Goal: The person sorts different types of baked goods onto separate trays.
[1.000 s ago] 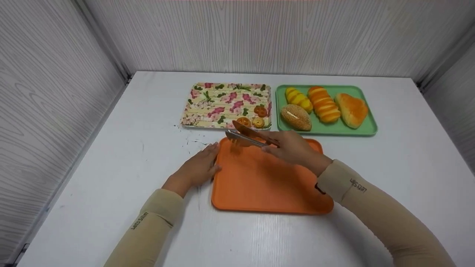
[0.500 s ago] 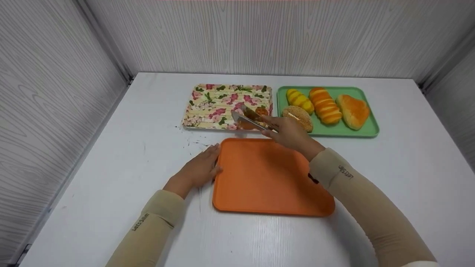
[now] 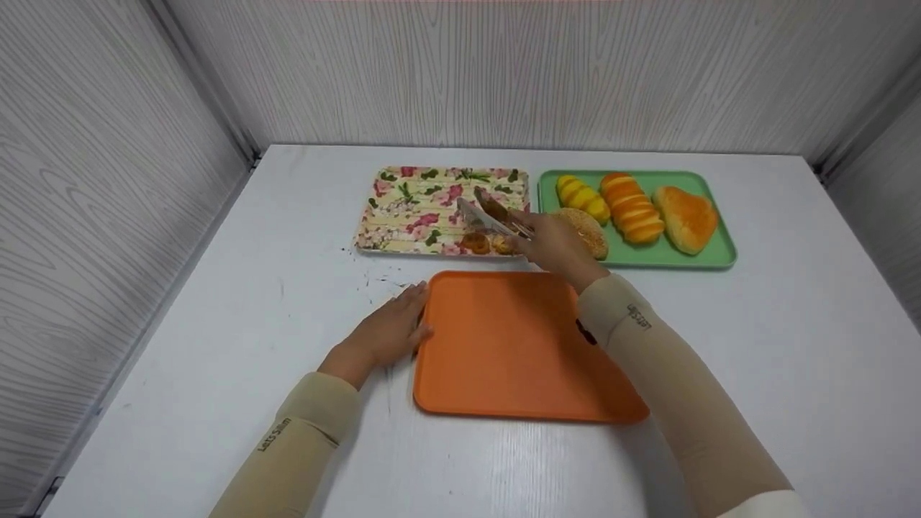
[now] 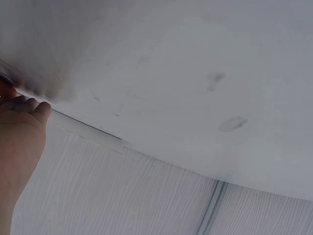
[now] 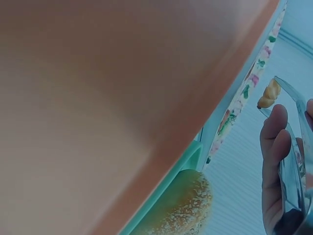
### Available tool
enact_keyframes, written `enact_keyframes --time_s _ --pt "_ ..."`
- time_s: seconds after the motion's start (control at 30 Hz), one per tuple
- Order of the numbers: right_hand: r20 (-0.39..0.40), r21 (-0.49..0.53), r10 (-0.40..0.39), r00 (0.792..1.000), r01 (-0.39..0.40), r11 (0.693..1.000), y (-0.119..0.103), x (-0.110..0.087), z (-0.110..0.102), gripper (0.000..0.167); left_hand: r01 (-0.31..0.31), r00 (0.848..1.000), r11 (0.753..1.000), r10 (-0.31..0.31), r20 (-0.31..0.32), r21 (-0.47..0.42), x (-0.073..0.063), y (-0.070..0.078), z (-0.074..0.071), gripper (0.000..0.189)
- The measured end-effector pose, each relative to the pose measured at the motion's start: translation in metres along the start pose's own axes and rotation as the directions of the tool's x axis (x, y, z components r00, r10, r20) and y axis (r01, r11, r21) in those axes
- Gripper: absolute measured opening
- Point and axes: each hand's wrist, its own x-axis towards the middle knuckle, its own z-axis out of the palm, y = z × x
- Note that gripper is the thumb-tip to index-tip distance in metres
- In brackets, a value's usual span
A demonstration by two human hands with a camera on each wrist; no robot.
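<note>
My right hand (image 3: 552, 241) grips metal tongs (image 3: 481, 217) over the right part of a floral tray (image 3: 403, 216). Their tips are spread apart. In the right wrist view a small twisted golden pastry (image 5: 270, 94) appears between the tong tips; I cannot tell whether they clasp it. Near the floral tray's front edge lie two small round pastries, one brown (image 3: 475, 243) and one yellowish (image 3: 501, 245). My left hand (image 3: 385, 331) rests beside the left edge of an orange tray (image 3: 496, 345), fingers extended and thumb at the rim.
A green tray (image 3: 709, 255) at the back right holds a yellow striped bread (image 3: 581, 198), an orange striped loaf (image 3: 632, 208), a golden bun (image 3: 686, 218) and a seeded bun (image 3: 586, 230), partly behind my right hand. Pale wood-grain walls (image 3: 460, 79) enclose the white table (image 3: 288, 324).
My right hand has carried the tongs from above the orange tray's back edge to over the floral tray, away from me. My left hand stays at the orange tray's edge.
</note>
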Motion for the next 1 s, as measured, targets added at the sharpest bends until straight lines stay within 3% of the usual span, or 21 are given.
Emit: enact_keyframes --time_s 0.37,0.73,1.0 --pt "-0.048 -0.035 0.057 0.997 -0.059 0.998 0.001 0.013 0.006 0.055 -0.008 1.000 1.000 0.008 -0.008 -0.014 0.000 0.000 0.001 0.069" --pt "-0.053 -0.128 0.053 0.997 -0.060 0.990 0.005 0.018 0.013 0.055 0.015 1.000 1.000 -0.015 -0.001 -0.019 -0.001 0.002 -0.001 0.069" --pt "-0.059 -0.100 0.046 0.997 -0.052 0.994 0.007 0.019 0.015 0.058 0.003 1.000 1.000 -0.003 -0.002 -0.012 0.000 0.001 0.000 0.069"
